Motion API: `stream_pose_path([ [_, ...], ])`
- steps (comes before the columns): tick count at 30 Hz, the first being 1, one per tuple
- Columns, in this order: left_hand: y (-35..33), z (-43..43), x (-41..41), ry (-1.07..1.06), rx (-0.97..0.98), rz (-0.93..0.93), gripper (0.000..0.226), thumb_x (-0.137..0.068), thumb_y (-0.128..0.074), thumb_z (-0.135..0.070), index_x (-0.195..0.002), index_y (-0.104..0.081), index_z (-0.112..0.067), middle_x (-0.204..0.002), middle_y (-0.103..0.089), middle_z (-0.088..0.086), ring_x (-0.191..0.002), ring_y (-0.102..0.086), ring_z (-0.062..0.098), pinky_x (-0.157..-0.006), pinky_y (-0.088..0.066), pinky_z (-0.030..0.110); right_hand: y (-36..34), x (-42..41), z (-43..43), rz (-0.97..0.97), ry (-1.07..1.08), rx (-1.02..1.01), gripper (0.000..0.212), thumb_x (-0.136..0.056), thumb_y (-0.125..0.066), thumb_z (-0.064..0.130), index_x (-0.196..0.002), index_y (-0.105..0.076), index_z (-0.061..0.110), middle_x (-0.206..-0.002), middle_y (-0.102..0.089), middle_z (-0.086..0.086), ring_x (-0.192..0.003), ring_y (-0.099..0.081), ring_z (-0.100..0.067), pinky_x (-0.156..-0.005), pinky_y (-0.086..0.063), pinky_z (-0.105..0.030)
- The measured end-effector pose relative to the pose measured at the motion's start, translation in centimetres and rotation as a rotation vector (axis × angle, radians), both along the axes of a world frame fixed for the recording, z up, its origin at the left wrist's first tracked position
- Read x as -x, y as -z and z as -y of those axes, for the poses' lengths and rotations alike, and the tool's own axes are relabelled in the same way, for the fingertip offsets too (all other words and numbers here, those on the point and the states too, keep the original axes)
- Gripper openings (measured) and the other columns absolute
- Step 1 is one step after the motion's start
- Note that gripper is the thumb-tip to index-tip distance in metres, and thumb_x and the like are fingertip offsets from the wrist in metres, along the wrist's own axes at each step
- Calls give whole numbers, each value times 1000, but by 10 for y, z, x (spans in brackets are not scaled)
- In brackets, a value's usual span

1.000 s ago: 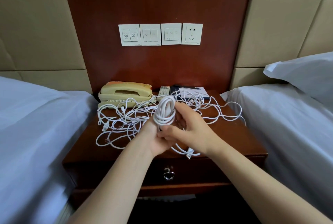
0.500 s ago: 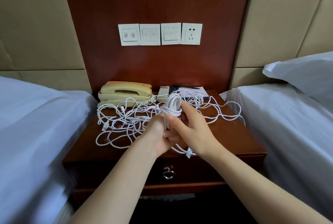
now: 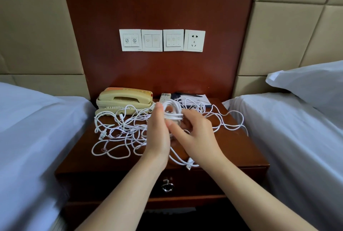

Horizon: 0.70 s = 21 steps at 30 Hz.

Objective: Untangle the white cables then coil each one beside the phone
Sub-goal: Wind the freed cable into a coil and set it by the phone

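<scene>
Coil of white cable sits bunched in my left hand, whose fingers wrap round it above the middle of the nightstand. My right hand curls in against the bundle; blur hides whether it pinches a strand. The other white cables sprawl tangled from the phone at the back left corner toward the right edge. The cord looks light, limp and slick. Loops will likely spring loose, so I'd grip across all the turns and feed from the plug end.

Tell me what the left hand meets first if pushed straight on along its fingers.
Past the coil it grips, the left hand likely meets the remote control beside the phone; depth unclear.
</scene>
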<state>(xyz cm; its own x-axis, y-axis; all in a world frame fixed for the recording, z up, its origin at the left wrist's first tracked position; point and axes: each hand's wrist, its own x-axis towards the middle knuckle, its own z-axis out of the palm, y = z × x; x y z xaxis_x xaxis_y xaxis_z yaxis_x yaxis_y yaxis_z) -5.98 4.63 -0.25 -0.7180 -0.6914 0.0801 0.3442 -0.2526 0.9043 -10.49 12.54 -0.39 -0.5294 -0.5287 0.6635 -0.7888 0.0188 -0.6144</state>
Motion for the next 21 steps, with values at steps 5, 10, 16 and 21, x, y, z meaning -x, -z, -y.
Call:
stream_pose_path([
  [5, -13, 6, -5, -9, -185, -13, 45, -98, -28, -41, -70, -49, -12, -42, -44, 0, -29, -28, 8, -34, -16, 10, -1, -1, -6, -45, -90, -49, 23, -93, -49, 9, -77, -54, 24, -67, -56, 11, -65, -52, -6, -60, -36, -17],
  [10, -9, 13, -4, 57, -292, 37, 44, -97, -28, -37, -74, -50, -7, -48, -48, 6, -28, -28, 8, -31, -17, 9, -6, 4, -19, 284, -313, 37, 23, -94, -39, 25, -99, -60, 18, -75, -62, 7, -68, -58, -7, -63, -43, -19],
  [16, -9, 12, -8, 117, -354, 69, 44, -98, -26, -34, -71, -46, -5, -45, -49, 7, -27, -29, 8, -29, -15, 10, 4, 14, -21, 260, -390, -7, 13, -96, -43, 12, -97, -56, 10, -83, -69, -7, -78, -70, -19, -68, -47, -20],
  [21, -7, 9, -8, 76, -368, 36, 46, -97, -27, -34, -67, -47, -6, -47, -46, 5, -28, -28, 8, -29, -17, 10, 4, 11, -21, 140, -343, -63, 12, -93, -54, 4, -95, -56, 16, -78, -71, 9, -76, -69, -9, -70, -48, -18],
])
